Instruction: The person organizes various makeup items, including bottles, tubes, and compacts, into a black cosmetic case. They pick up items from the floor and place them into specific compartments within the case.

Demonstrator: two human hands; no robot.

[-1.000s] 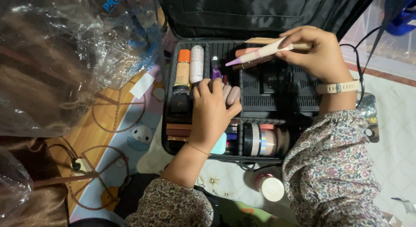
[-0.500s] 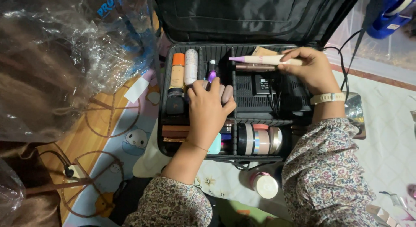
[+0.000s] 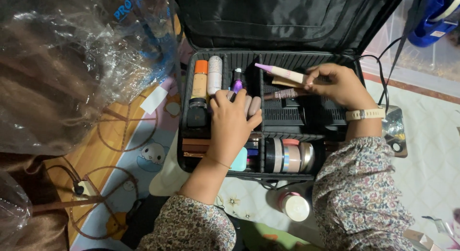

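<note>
Since the earlier frame my right hand [image 3: 338, 85] has carried the slim cream tube with a lilac pointed cap [image 3: 280, 73] lower, over the upper-middle compartment of the open black zip-up makeup case [image 3: 306, 136]. Thumb and fingers pinch its end. Left hand [image 3: 233, 121], centre frame, fingers curled loosely, rests on small beige tubes [image 3: 251, 106]. Risk, as I judge it: a light end-grip lets the tube tip, snagging the divider or the brown-capped tube [image 3: 287, 93] beneath.

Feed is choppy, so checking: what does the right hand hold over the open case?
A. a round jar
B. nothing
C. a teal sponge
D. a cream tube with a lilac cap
D: the right hand grips a cream tube with a lilac cap, lying sideways above the case; the jars sit lower in the case.
</note>
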